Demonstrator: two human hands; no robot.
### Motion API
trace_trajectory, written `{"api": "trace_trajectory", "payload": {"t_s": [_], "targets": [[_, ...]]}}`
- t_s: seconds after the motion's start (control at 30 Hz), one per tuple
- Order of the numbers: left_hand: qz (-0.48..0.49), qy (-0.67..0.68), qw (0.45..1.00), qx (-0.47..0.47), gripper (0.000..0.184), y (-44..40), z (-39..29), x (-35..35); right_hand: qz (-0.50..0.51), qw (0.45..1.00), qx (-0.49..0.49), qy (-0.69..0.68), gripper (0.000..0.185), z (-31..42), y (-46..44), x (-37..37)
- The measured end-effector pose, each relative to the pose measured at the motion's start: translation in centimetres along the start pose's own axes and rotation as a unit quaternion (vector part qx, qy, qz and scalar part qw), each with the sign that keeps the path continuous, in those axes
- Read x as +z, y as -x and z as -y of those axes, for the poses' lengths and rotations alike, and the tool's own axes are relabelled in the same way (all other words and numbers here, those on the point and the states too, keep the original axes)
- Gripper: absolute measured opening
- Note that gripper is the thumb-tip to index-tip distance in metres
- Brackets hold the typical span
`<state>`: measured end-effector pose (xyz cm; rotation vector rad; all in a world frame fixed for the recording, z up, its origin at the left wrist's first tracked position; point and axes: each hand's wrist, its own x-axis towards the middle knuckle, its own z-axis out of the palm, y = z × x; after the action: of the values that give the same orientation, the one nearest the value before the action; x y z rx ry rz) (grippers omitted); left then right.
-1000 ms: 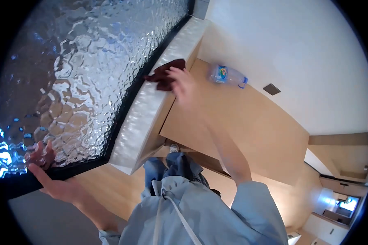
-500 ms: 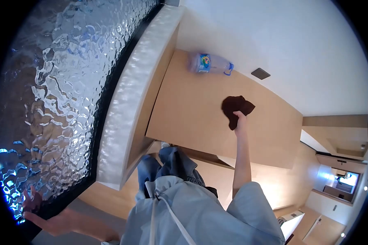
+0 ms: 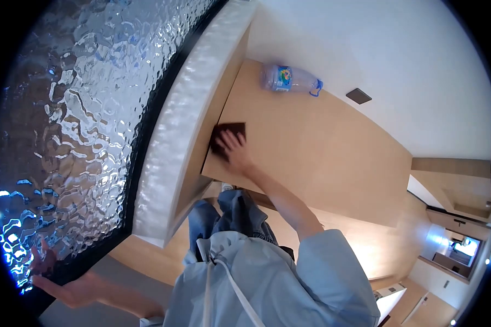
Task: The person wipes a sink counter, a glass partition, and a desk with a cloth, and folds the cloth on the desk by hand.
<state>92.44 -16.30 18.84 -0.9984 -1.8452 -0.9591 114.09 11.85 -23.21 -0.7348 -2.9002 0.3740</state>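
My right hand (image 3: pixel 235 150) lies with spread fingers on a dark brown cloth (image 3: pixel 241 128). It presses the cloth flat on the light wooden surface (image 3: pixel 311 141), close to its left end by the white ledge. Down at the lower left, my left hand (image 3: pixel 76 290) rests at the black frame (image 3: pixel 126 210) of a textured glass panel (image 3: pixel 87 120). Its visible finger is stretched out, and the shapes beside it in the glass are dim. A clear plastic bottle (image 3: pixel 300 80) with a blue cap and handle lies on its side at the wall.
A bumpy white ledge (image 3: pixel 172 141) runs between the glass and the wooden surface. On the white wall (image 3: pixel 376 49) sits a dark square plate (image 3: pixel 358 96). Toward the right is a room with a bright lit screen (image 3: pixel 466 246).
My right hand has swung left with the brown cloth, from mid-surface to the left end. The bunched cloth now lies flat under spread fingers. My left hand stays in place.
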Motion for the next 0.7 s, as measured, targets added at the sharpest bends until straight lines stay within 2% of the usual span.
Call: {"api": "trace_trajectory", "payload": {"t_s": [0.07, 0.1, 0.17, 0.2, 0.23, 0.27, 0.33, 0.4, 0.47, 0.53, 0.6, 0.7], "targets": [[-0.011, 0.112, 0.993, -0.035, 0.031, -0.1, 0.5, -0.3, 0.065, 0.995, -0.073, 0.025, 0.075, 2.1, 2.3, 0.0], [-0.015, 0.181, 0.982, -0.06, 0.031, 0.0, 0.8, -0.6, 0.076, 0.993, -0.093, -0.007, 0.077, 2.8, 3.7, -0.7], [-0.05, 0.176, 0.969, -0.165, 0.033, -0.4, 0.6, -0.8, 0.097, 0.985, -0.126, -0.071, 0.081, 2.5, 7.5, -2.6], [-0.046, 0.152, 0.974, -0.164, 0.033, -0.5, 0.5, -0.7, 0.074, 0.988, -0.11, -0.077, 0.083, 1.9, 9.9, -2.7], [-0.042, 0.127, 0.977, -0.163, 0.034, -0.6, 0.3, -0.6, 0.051, 0.991, -0.092, -0.081, 0.085, 0.9, 12.7, -2.3], [-0.017, 0.078, 0.991, -0.109, 0.034, -0.5, 0.1, -0.3, 0.027, 0.993, -0.074, -0.084, 0.087, -0.3, 15.5, -2.7], [-0.016, 0.055, 0.993, -0.107, 0.034, -0.5, -0.2, 0.1, 0.083, 0.991, 0.015, -0.107, 0.088, -3.3, 22.0, -4.9], [-0.047, 0.087, 0.979, -0.176, 0.038, -0.9, -0.2, 0.3, 0.096, 0.986, 0.127, -0.043, 0.089, -6.4, 28.9, -6.4], [-0.042, 0.085, 0.981, -0.171, 0.038, -1.0, -0.1, 0.3, -0.036, 0.971, 0.237, -0.012, 0.086, -9.4, 35.5, -6.2], [-0.061, 0.1, 0.978, -0.171, 0.036, -1.4, -0.3, 0.5, -0.092, 0.903, 0.405, 0.107, 0.074, -12.4, 40.5, -5.1], [-0.084, 0.128, 0.974, -0.165, 0.034, -1.5, -0.9, 0.9, -0.174, 0.757, 0.625, 0.075, 0.065, -14.3, 41.0, -5.2], [-0.114, 0.177, 0.963, -0.168, 0.033, -1.8, -1.2, 1.2, -0.165, 0.646, 0.728, 0.159, 0.063, -17.0, 38.9, -3.1]]}}
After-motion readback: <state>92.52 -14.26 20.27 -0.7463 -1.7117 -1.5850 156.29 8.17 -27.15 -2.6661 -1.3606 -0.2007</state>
